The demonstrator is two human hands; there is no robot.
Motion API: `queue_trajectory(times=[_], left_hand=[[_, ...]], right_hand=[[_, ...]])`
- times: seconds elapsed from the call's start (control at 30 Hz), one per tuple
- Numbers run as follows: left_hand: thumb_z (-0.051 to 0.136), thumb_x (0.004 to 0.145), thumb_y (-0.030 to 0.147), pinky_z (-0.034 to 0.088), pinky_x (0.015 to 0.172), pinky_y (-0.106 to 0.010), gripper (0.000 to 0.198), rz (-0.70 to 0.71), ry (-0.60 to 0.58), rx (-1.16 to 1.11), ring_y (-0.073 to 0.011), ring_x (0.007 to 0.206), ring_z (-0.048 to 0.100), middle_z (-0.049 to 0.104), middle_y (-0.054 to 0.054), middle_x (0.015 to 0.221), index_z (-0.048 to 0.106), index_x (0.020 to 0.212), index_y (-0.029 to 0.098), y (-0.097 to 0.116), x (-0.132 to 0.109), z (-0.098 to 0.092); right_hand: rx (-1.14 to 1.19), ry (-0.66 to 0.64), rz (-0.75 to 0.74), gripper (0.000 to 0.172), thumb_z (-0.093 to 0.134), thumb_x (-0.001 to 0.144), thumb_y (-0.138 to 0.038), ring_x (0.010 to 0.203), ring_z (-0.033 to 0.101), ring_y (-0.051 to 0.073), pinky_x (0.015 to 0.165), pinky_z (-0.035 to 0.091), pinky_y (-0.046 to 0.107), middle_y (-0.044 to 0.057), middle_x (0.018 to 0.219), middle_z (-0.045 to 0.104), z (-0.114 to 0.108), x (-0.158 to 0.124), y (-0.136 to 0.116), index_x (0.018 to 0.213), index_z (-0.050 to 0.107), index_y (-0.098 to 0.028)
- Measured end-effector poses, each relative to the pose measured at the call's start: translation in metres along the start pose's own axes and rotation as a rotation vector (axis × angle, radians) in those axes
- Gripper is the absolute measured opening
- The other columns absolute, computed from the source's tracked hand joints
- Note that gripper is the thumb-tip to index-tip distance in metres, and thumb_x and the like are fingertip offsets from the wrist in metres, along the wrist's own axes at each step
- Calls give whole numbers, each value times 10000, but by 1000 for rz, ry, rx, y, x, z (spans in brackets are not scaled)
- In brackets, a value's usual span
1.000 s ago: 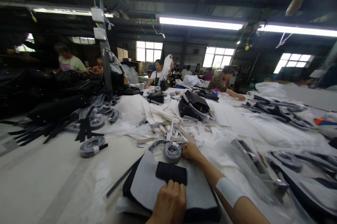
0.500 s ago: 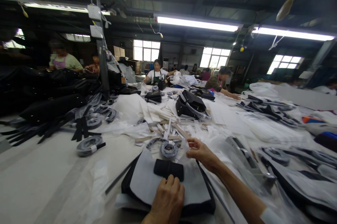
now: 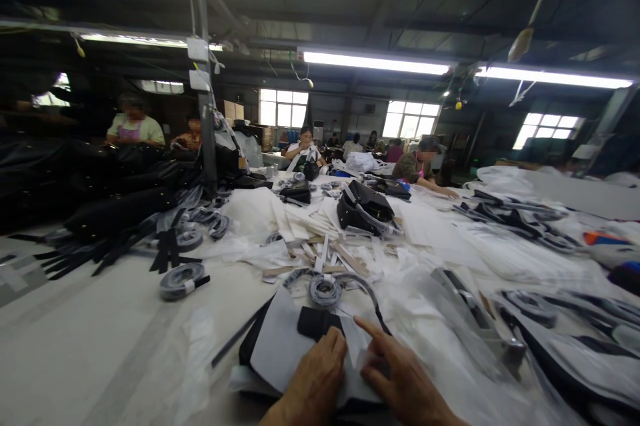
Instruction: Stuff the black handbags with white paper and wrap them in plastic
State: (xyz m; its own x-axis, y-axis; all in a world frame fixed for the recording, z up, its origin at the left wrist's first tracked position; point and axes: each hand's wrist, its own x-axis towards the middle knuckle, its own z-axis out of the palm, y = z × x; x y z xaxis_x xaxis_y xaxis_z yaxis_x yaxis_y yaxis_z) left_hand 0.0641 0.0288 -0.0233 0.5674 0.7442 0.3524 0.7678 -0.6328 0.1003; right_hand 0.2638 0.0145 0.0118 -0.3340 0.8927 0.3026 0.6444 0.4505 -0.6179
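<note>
A black handbag (image 3: 249,348) lies in front of me, its front covered by a white wrapping sheet (image 3: 280,343). A dark rectangular flap (image 3: 313,321) shows on top of the sheet. At that flap's near edge, my left hand (image 3: 317,369) is closed with its fingers curled; what they pinch is hidden. My right hand (image 3: 400,373) is just to the right, low over the sheet, index finger stretched out and the other fingers apart. A coiled strap (image 3: 325,291) in clear wrap lies beyond the sheet, inside the arch of the wrapped handle (image 3: 373,296).
Cardboard strips (image 3: 350,258) are heaped beyond the bag. To the left lie another wrapped coil (image 3: 183,281) and a pile of black bags (image 3: 120,213). A metal stapler-like tool (image 3: 480,319) sits at right among plastic film. Across the table a co-worker (image 3: 420,163) reaches forward.
My right hand has come down and toward me from the sheet's far right corner, letting go of it. The bag's handle now shows. My left hand stays by the dark flap.
</note>
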Motion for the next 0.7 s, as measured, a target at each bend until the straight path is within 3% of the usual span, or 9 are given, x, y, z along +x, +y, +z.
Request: queue_trajectory(times=[0.13, 0.23, 0.33, 0.5, 0.6, 0.7], left_hand=[[432, 814, -43, 484, 1058, -312, 626, 109, 150, -195, -176, 1302, 533, 542, -116, 1433, 432, 1396, 187, -6, -5, -3], [479, 884, 15, 491, 1051, -307, 503, 173, 144, -304, -176, 1284, 564, 616, -86, 1373, 541, 1340, 217, -8, -6, -4], [521, 913, 70, 485, 1060, -328, 357, 198, 137, -395, -185, 1255, 590, 672, -77, 1292, 645, 1215, 215, -6, -8, -8], [477, 886, 31, 425, 1103, -333, 385, 202, 66, -542, -141, 1122, 656, 731, -18, 1158, 670, 1148, 237, -3, -12, -20], [444, 823, -19, 412, 1098, -328, 449, 210, 59, -568, -135, 1051, 670, 746, -5, 1096, 661, 1133, 222, -5, -13, -21], [461, 805, -18, 418, 1077, -315, 458, 214, 59, -601, -143, 1055, 656, 736, -4, 1115, 643, 1153, 218, -7, -14, -24]], right_hand=[[-132, 96, -241, 443, 574, 812, -97, 847, 669, 205, 769, 526, 290, 19, 934, 720, 7, -9, -6, 1204, 630, -295], [-250, 181, -430, 208, 523, 899, -117, 719, 634, 196, 653, 475, 290, 19, 799, 699, 12, -11, -14, 1001, 635, -259], [-359, 228, -533, 187, 484, 924, -136, 608, 571, 191, 578, 401, 313, 9, 650, 628, 13, -13, -23, 794, 566, -242], [-387, 186, -580, 173, 484, 930, -130, 675, 612, 185, 659, 441, 342, 11, 695, 668, 13, -31, -31, 892, 610, -242], [-325, 106, -662, 156, 493, 977, -194, 649, 631, 173, 652, 462, 339, 2, 684, 696, 22, -56, -17, 947, 631, -260], [-257, 57, -638, 189, 458, 1016, -246, 589, 625, 162, 578, 462, 314, -5, 675, 712, 36, -79, 3, 952, 633, -278]])
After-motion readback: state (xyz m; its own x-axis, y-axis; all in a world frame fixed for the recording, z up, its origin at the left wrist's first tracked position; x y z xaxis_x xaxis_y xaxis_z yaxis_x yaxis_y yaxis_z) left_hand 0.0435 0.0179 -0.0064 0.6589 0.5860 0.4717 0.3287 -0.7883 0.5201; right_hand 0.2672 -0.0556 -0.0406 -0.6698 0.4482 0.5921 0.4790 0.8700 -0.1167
